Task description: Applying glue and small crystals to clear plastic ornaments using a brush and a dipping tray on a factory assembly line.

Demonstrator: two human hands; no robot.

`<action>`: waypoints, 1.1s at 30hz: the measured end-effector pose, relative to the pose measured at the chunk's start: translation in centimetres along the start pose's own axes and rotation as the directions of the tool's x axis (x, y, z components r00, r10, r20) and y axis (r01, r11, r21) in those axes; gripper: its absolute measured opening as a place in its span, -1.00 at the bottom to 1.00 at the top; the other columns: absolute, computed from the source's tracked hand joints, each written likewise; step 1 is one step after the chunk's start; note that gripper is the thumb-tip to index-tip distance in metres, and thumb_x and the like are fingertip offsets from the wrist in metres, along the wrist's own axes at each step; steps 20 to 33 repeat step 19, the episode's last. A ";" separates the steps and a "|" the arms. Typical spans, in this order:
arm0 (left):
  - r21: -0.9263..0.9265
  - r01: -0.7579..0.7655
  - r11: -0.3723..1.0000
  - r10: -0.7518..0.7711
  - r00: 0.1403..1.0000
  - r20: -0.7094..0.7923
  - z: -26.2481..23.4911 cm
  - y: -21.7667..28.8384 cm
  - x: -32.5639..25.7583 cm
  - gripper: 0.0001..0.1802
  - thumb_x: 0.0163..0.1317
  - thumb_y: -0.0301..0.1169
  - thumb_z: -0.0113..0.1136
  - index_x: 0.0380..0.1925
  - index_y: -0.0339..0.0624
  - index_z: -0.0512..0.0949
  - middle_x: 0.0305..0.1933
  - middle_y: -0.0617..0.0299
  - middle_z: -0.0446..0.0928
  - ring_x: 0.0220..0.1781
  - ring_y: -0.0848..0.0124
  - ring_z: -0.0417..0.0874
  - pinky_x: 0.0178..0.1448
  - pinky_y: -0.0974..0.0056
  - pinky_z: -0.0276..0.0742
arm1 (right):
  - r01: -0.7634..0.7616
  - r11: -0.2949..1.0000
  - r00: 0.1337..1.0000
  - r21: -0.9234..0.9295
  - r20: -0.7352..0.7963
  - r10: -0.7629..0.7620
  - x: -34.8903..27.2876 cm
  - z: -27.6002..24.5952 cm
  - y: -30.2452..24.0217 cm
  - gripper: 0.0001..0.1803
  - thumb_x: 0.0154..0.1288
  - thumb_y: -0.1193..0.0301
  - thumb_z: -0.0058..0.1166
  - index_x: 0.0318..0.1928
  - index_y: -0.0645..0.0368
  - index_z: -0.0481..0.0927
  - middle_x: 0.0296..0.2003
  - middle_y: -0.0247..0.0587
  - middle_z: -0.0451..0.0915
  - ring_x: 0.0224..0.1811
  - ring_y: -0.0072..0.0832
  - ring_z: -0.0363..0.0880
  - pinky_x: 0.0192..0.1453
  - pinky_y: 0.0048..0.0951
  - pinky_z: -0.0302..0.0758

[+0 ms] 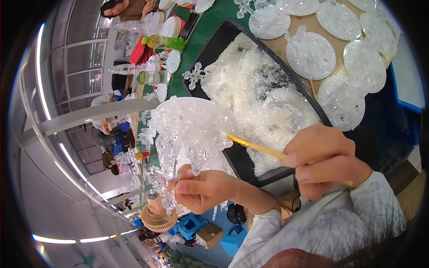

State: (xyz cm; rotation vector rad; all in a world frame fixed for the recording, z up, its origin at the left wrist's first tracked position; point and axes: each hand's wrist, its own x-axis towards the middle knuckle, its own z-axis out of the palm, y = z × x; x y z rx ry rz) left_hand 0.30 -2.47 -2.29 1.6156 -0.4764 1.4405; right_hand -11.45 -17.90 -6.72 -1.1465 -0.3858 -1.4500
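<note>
My left hand is closed around the stem of a clear plastic ornament, which has a wide, round, frosted white base and sparkling granules on it. Between the fingers of my right hand is a thin paintbrush with a wooden handle and a gold ferrule. Its tip touches the edge of the round base. Just beyond lies a black tray heaped with clear and white granules. A clear cross-shaped ornament piece rests at the tray's left rim.
Several round frosted bases with clear ornaments stand on a brown board at the upper right. A green bottle and more clear ornaments line the green table. A beige fan and blue stools are lower down. Other people sit farther off.
</note>
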 end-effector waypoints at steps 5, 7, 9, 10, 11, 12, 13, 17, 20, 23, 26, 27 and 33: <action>-0.037 -0.073 0.997 0.073 0.997 -0.006 -0.9 -0.9 -0.1 -0.52 0.51 -0.20 0.00 0.02 -0.54 0.52 -0.49 0.23 0.49 -0.50 0.61 0.43 -0.51 0.56 0.27 | -0.017 0.999 0.991 -0.027 0.136 0.020 0.4 -0.3 -0.1 -0.79 0.00 0.60 0.23 -0.27 0.29 0.61 -0.32 0.04 0.64 -0.49 -0.27 0.64 -0.47 -0.38 0.62; -0.068 -0.068 0.995 0.068 0.998 -0.011 -0.7 -0.4 -0.2 -0.52 0.51 -0.20 0.01 0.00 -0.55 0.51 -0.50 0.22 0.48 -0.50 0.58 0.43 -0.47 0.54 0.29 | -0.035 0.999 0.999 -0.009 0.015 0.035 0.0 0.2 0.0 -0.80 0.00 0.61 0.23 -0.28 0.28 0.61 -0.35 0.01 0.64 -0.50 -0.27 0.64 -0.46 -0.39 0.63; -0.099 -0.063 0.993 0.062 0.998 -0.016 -0.4 0.1 -0.2 -0.52 0.51 -0.20 0.02 -0.02 -0.56 0.50 -0.50 0.20 0.47 -0.49 0.55 0.43 -0.44 0.53 0.31 | -0.034 0.999 0.998 -0.008 0.049 0.034 0.0 0.0 0.1 -0.80 0.00 0.62 0.23 -0.28 0.28 0.61 -0.35 0.01 0.64 -0.49 -0.27 0.64 -0.45 -0.39 0.63; -0.087 -0.094 0.992 0.093 0.996 -0.009 -0.4 0.1 -0.2 -0.53 0.51 -0.20 0.02 -0.05 -0.56 0.49 -0.51 0.19 0.45 -0.49 0.53 0.42 -0.42 0.51 0.32 | -0.035 0.999 0.996 -0.014 0.076 0.036 0.0 -0.1 0.1 -0.79 -0.01 0.63 0.22 -0.28 0.28 0.60 -0.34 0.00 0.64 -0.49 -0.27 0.64 -0.45 -0.39 0.64; -0.076 -0.124 0.989 0.124 0.992 -0.003 -0.3 0.1 -0.3 -0.54 0.50 -0.20 0.02 -0.08 -0.55 0.48 -0.52 0.18 0.44 -0.49 0.50 0.41 -0.39 0.49 0.34 | -0.035 0.999 0.996 -0.014 0.082 0.036 0.1 -0.2 0.1 -0.79 -0.01 0.63 0.22 -0.28 0.28 0.60 -0.34 0.00 0.64 -0.49 -0.27 0.64 -0.45 -0.39 0.64; -0.074 -0.120 0.990 0.120 0.993 -0.007 -0.1 0.1 -0.4 -0.54 0.50 -0.20 0.02 -0.08 -0.55 0.48 -0.52 0.18 0.44 -0.49 0.50 0.41 -0.39 0.49 0.34 | -0.047 0.998 0.996 -0.032 0.075 0.050 0.2 -0.2 -0.1 -0.80 0.00 0.63 0.22 -0.28 0.27 0.60 -0.34 0.00 0.64 -0.49 -0.28 0.64 -0.44 -0.39 0.64; -0.091 -0.125 0.988 0.123 0.992 -0.024 0.0 0.1 -0.4 -0.54 0.50 -0.19 0.02 -0.11 -0.54 0.49 -0.53 0.18 0.42 -0.50 0.50 0.39 -0.40 0.47 0.33 | -0.060 0.997 0.996 -0.045 0.066 0.063 0.3 -0.1 -0.2 -0.80 0.01 0.62 0.22 -0.27 0.26 0.59 -0.33 0.00 0.64 -0.49 -0.28 0.64 -0.43 -0.38 0.65; -0.046 -0.143 0.989 0.141 0.989 -0.048 -0.6 -0.7 -0.4 -0.55 0.50 -0.19 0.03 -0.20 -0.51 0.48 -0.54 0.16 0.39 -0.51 0.50 0.34 -0.41 0.45 0.32 | -0.093 0.994 0.985 -0.064 0.141 0.101 0.3 -0.4 -0.5 -0.79 0.03 0.60 0.22 -0.25 0.25 0.59 -0.32 0.01 0.64 -0.47 -0.27 0.65 -0.43 -0.38 0.65; -0.079 -0.135 0.988 0.132 0.990 -0.043 -0.6 -0.7 -0.3 -0.56 0.48 -0.20 0.06 -0.17 -0.53 0.46 -0.54 0.13 0.40 -0.50 0.49 0.36 -0.38 0.44 0.34 | -0.093 0.993 0.992 -0.069 0.083 0.098 0.0 -0.3 -0.5 -0.78 0.03 0.58 0.23 -0.25 0.23 0.60 -0.32 -0.02 0.65 -0.44 -0.24 0.68 -0.41 -0.37 0.66; -0.079 -0.135 0.988 0.132 0.990 -0.043 -0.6 -0.7 -0.3 -0.56 0.48 -0.20 0.06 -0.17 -0.53 0.46 -0.54 0.13 0.40 -0.50 0.49 0.36 -0.38 0.44 0.34 | -0.093 0.993 0.992 -0.069 0.083 0.098 0.0 -0.3 -0.5 -0.78 0.03 0.58 0.23 -0.25 0.23 0.60 -0.32 -0.02 0.65 -0.44 -0.24 0.68 -0.41 -0.37 0.66; -0.079 -0.135 0.988 0.132 0.990 -0.043 -0.6 -0.7 -0.3 -0.56 0.48 -0.20 0.06 -0.17 -0.53 0.46 -0.54 0.13 0.40 -0.50 0.49 0.36 -0.38 0.44 0.34 | -0.093 0.993 0.992 -0.069 0.083 0.098 0.0 -0.3 -0.5 -0.78 0.03 0.58 0.23 -0.25 0.23 0.60 -0.32 -0.02 0.65 -0.44 -0.24 0.68 -0.41 -0.37 0.66; -0.079 -0.135 0.988 0.132 0.990 -0.043 -0.6 -0.7 -0.3 -0.56 0.48 -0.20 0.06 -0.17 -0.53 0.46 -0.54 0.13 0.40 -0.50 0.49 0.36 -0.38 0.44 0.34 | -0.093 0.993 0.992 -0.069 0.083 0.098 0.0 -0.3 -0.5 -0.78 0.03 0.58 0.23 -0.25 0.23 0.60 -0.32 -0.02 0.65 -0.44 -0.24 0.68 -0.41 -0.37 0.66; -0.079 -0.135 0.988 0.132 0.990 -0.043 -0.6 -0.7 -0.3 -0.56 0.48 -0.20 0.06 -0.17 -0.53 0.46 -0.54 0.13 0.40 -0.50 0.49 0.36 -0.38 0.44 0.34 | -0.093 0.993 0.992 -0.069 0.083 0.098 0.0 -0.3 -0.5 -0.78 0.03 0.58 0.23 -0.25 0.23 0.60 -0.32 -0.02 0.65 -0.44 -0.24 0.68 -0.41 -0.37 0.66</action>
